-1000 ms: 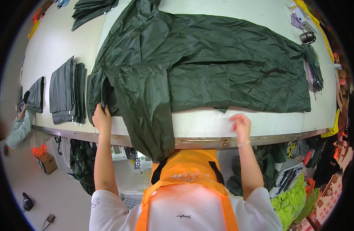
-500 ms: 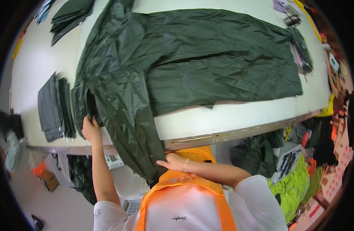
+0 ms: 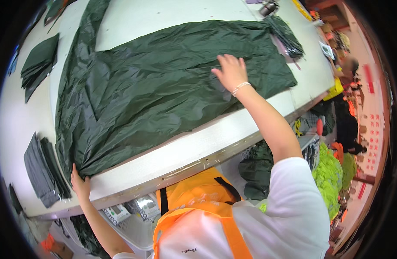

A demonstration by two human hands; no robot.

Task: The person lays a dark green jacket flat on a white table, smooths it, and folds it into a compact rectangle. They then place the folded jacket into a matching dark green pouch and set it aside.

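A dark green raincoat (image 3: 164, 86) of thin, shiny, creased fabric lies spread across the white table (image 3: 198, 138). One sleeve stretches away toward the far left. At the coat's near left corner, my left hand (image 3: 80, 185) has its fingers closed on the edge, partly hidden by the cloth. My right hand (image 3: 232, 74) is over the right half of the coat, palm down and fingers spread, holding nothing. Whether its palm touches the fabric I cannot tell.
Folded dark garments (image 3: 45, 170) lie left of the coat, with another folded pile (image 3: 39, 62) farther back. A bagged dark bundle (image 3: 285, 36) and a dark flask (image 3: 269, 7) are at the far right. Bright yellow-green clothing (image 3: 328, 177) is heaped below the table's right end.
My right hand has left the near sleeve and moved up and right over the coat. That sleeve no longer hangs over the table edge. My left hand stays at the left corner.
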